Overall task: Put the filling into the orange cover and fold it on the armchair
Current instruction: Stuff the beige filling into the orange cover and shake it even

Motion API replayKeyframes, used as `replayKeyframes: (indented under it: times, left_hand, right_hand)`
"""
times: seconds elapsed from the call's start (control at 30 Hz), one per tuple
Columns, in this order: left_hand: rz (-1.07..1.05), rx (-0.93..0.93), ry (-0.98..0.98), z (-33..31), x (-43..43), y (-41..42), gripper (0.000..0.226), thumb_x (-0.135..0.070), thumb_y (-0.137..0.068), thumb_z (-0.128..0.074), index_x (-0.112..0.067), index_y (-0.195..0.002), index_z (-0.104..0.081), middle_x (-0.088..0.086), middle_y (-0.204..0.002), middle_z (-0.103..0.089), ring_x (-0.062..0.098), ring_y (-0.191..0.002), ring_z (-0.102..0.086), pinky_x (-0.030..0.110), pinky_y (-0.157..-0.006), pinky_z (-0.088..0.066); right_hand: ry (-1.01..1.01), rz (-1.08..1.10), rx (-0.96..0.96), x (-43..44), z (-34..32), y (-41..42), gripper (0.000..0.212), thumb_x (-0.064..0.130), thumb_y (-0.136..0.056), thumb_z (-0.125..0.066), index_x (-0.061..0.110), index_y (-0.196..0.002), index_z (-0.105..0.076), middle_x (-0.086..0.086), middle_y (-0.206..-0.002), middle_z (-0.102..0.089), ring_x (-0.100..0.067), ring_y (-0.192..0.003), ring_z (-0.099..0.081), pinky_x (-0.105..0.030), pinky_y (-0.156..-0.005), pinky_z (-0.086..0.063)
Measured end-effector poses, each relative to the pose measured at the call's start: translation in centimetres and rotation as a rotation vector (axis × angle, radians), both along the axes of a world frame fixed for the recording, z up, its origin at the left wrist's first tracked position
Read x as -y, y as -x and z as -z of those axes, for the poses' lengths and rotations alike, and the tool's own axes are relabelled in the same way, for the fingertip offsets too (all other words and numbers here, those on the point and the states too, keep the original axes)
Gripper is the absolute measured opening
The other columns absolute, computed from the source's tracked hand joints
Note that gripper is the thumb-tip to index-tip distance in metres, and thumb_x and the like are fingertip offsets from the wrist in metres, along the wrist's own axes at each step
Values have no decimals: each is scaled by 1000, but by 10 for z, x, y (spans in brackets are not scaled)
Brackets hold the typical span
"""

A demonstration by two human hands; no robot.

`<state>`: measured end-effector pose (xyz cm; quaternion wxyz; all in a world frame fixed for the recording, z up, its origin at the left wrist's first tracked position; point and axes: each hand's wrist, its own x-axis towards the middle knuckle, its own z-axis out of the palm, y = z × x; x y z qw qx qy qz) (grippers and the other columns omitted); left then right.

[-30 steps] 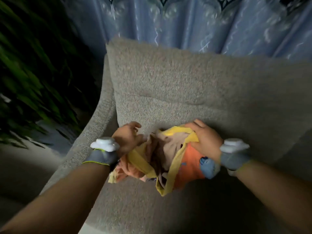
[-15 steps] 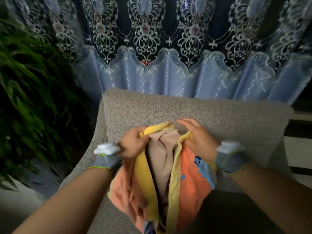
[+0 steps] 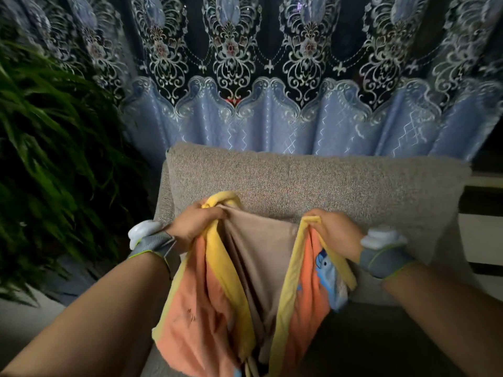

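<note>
From the head view, the left hand (image 3: 194, 224) has its grip clamped on one yellow-edged corner of the orange cover (image 3: 201, 319), and the right hand (image 3: 339, 235) has its grip clamped on the other corner, so the cover hangs open between them in front of the armchair (image 3: 313, 183). The beige filling (image 3: 261, 257) sits inside the opening, its top edge stretched between the two fists and its body hanging down in folds. To seat it well, I would judge that each hand should pinch cover and filling together at the corners and shake downward so the filling drops flat to the bottom. The armchair is grey and nubbly, its seat mostly hidden below the cloth. Behind it hangs a blue curtain (image 3: 272, 123) with an ornate dark lace band; a green plant (image 3: 54, 131) fills the left side.
</note>
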<state>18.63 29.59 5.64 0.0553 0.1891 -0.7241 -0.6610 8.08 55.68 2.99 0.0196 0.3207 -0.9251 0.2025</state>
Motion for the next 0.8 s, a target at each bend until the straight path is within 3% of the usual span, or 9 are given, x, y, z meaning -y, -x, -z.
replayKeyframes:
  times: [0.1, 0.17, 0.23, 0.3, 0.33, 0.43, 0.57, 0.7, 0.8]
  left_hand:
    - [-38, 35, 37, 4, 9, 2, 50, -32, -50, -74, -9, -94, -69, 16, -89, -72, 27, -81, -65, 41, -87, -51]
    - [-45, 44, 31, 2, 6, 0, 35, -26, -56, -71, -12, -88, -70, 16, -89, -71, 28, -81, -64, 40, -86, -50]
    - [13, 34, -28, -3, 0, -1, 26, -15, -56, -65, -12, -81, -70, 15, -79, -68, 26, -71, -62, 32, -72, -51]
    - [89, 20, -79, -9, -7, -3, 22, -7, -53, -58, -12, -70, -71, 10, -64, -65, 20, -52, -59, 22, -55, -47]
    - [118, 16, -86, -11, -9, -3, 22, -5, -52, -55, -13, -65, -71, 7, -57, -62, 17, -45, -55, 19, -49, -44]
    - [197, 4, -69, -19, -12, -8, 23, -2, -52, -51, -15, -59, -69, 5, -47, -56, 15, -37, -48, 16, -41, -40]
    - [227, 14, -41, -20, -7, -14, 21, -4, -51, -50, -15, -56, -68, 5, -52, -55, 19, -47, -47, 19, -43, -41]
    - [264, 38, -49, -17, -7, -19, 21, -2, -50, -48, -15, -47, -64, -2, -43, -52, 12, -38, -47, 16, -41, -38]
    - [300, 46, -74, -13, -3, -22, 21, -1, -50, -46, -14, -46, -62, -3, -43, -53, 9, -36, -47, 11, -38, -37]
  right_hand:
    - [280, 16, 185, 1, -18, -3, 17, 12, -90, -51, 13, -82, -66, -12, -69, -66, -21, -64, -62, -36, -65, -43]
    - [603, 130, 454, 4, -33, -3, 26, 13, -84, -53, 16, -58, -56, 2, -48, -54, -12, -46, -49, -30, -54, -37]
    - [736, 160, 723, 15, -43, -5, 26, 7, -83, -48, 14, -57, -50, 5, -35, -48, -10, -35, -46, -19, -41, -35]
    - [639, 85, 846, 30, -44, -8, 13, 11, -79, -51, 3, -72, -58, 1, -47, -57, -12, -44, -54, -17, -47, -41]
    - [565, 29, 849, 37, -42, -9, 22, 19, -73, -54, 5, -87, -63, -2, -63, -62, -15, -60, -59, -21, -58, -44]
    - [370, -84, 706, 51, -27, -5, 49, 36, -63, -58, 38, -112, -57, 12, -91, -62, -11, -93, -58, -27, -88, -41]
    - [10, -290, 566, 74, -19, -17, 48, 30, -70, -67, 47, -111, -50, 19, -79, -55, -4, -79, -55, -15, -69, -38]
    - [-161, -420, 562, 89, -9, -34, 55, 15, -75, -67, 26, -127, -50, 6, -111, -61, -12, -101, -57, -18, -82, -44]
    - [-165, -464, 591, 99, -3, -43, 59, 10, -78, -67, 17, -132, -43, 7, -108, -54, -9, -96, -52, -9, -74, -42]
